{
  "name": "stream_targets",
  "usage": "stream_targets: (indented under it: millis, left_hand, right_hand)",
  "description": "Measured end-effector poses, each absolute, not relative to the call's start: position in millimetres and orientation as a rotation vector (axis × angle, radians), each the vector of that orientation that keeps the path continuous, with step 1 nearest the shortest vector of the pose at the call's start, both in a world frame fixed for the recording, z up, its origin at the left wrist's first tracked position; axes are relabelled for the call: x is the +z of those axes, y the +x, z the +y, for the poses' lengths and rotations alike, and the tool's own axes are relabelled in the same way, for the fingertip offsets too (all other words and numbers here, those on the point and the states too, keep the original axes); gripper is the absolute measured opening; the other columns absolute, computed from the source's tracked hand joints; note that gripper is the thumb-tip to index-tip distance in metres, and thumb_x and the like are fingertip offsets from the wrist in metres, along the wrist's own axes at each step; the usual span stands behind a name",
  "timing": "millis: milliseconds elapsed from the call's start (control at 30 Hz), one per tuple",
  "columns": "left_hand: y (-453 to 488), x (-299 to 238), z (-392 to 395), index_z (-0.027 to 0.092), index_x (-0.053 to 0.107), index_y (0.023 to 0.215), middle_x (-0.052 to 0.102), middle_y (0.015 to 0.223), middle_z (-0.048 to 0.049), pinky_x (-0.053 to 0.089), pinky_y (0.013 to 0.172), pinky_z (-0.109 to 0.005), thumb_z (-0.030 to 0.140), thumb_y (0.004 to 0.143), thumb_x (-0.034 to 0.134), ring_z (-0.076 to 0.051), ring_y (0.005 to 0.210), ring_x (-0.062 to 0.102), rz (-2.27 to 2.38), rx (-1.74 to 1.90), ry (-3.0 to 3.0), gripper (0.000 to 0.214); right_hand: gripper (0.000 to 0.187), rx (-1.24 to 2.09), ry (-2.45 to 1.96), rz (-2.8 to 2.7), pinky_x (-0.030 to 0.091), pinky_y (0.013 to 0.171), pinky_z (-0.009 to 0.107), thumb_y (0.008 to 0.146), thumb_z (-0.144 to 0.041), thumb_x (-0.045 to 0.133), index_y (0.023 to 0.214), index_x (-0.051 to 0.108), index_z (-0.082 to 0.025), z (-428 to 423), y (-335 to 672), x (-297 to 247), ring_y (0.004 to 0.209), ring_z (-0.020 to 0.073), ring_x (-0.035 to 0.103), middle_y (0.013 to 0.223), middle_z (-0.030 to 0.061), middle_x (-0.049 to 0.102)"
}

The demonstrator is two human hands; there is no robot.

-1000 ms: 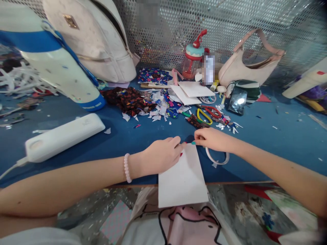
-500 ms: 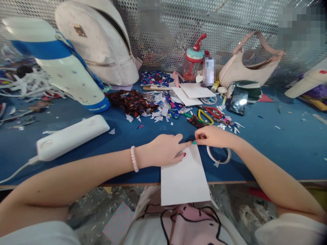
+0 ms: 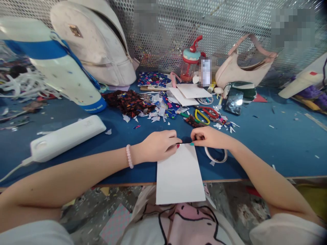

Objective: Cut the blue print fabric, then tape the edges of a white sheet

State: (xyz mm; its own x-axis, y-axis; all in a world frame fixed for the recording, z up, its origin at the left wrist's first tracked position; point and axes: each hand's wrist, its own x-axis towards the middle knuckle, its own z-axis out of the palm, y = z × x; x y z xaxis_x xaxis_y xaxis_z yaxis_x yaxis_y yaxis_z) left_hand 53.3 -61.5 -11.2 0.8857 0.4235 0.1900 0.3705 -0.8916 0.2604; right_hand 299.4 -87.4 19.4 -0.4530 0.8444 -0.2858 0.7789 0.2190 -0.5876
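A plain white card (image 3: 180, 178) lies flat, its near end jutting past the table edge over my lap. At its far edge, my left hand (image 3: 160, 145) has its fingers curled, with the thumb on the card's face. My right hand (image 3: 211, 137) pinches the far right corner between thumb and finger. A thin dark line runs along the far edge between the hands; whether it is a strip or shadow I cannot tell. Just below my right wrist lies a narrow white ring (image 3: 216, 161), like a tape roll, partly hidden.
Past my hands lie dark patterned fabric scraps (image 3: 129, 103), scissors with yellow and red handles (image 3: 201, 116), white cards (image 3: 184, 95) and a phone (image 3: 234, 102). A white power bank-like device (image 3: 67, 139) with a cable and a large bottle (image 3: 61, 73) are at left.
My left hand has drawn back leftward from my right fingertips, its stretched index finger now curled in. My right hand keeps its pinch at the corner. The view has shifted slightly.
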Motion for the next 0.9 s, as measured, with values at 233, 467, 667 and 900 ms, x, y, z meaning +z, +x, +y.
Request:
stream_targets:
  millis: [233, 467, 667, 900]
  left_hand:
    - [51.0, -6.8, -56.7, 0.016, 0.062, 0.117, 0.065, 0.102, -0.0069, 0.049, 0.075, -0.027, 0.028, 0.093, 0.045, -0.016, 0.086, 0.062, 0.635, 0.421, 2.440, 0.032]
    - [48.5, 6.8, -58.7, 0.011, 0.049, 0.123, 0.065, 0.096, -0.0077, 0.050, 0.064, -0.023, 0.033, 0.087, 0.051, -0.014, 0.079, 0.062, 0.645, 0.503, 1.787, 0.043]
    - [44.0, 21.3, -57.4, 0.015, 0.043, 0.132, 0.065, 0.088, -0.0046, 0.049, 0.058, -0.021, 0.036, 0.083, 0.060, -0.014, 0.071, 0.063, 0.623, 0.518, 1.651, 0.056]
    - [34.2, 55.3, -54.4, 0.014, 0.051, 0.126, 0.065, 0.089, -0.0052, 0.050, 0.056, -0.021, 0.044, 0.084, 0.059, -0.014, 0.070, 0.062, 0.730, 0.691, 1.915, 0.052]
  right_hand:
    - [0.026, 1.335, -1.586, -2.233, 0.025, 0.048, 0.022, 0.077, -0.038, 0.063, 0.085, 0.066, -0.014, -82.0, 312.6, 24.9, 0.047, 0.0066, 0.035, 0.052, -0.0063, 0.049]
    - [0.026, 1.448, -1.454, -1.743, 0.025, 0.045, 0.022, 0.067, -0.038, 0.068, 0.076, 0.060, -0.016, -84.5, 314.3, 29.6, 0.046, 0.0058, 0.037, 0.054, -0.0060, 0.050]
    - [0.030, 1.343, -1.415, -1.627, 0.021, 0.043, 0.022, 0.065, -0.042, 0.073, 0.074, 0.060, -0.017, -87.2, 315.1, 33.1, 0.045, 0.0054, 0.035, 0.052, -0.0064, 0.047]
    - [0.044, 1.176, -1.253, -1.726, 0.025, 0.042, 0.022, 0.067, -0.059, 0.072, 0.076, 0.061, -0.016, -96.8, 312.1, 42.0, 0.044, 0.0064, 0.036, 0.050, -0.0058, 0.047]
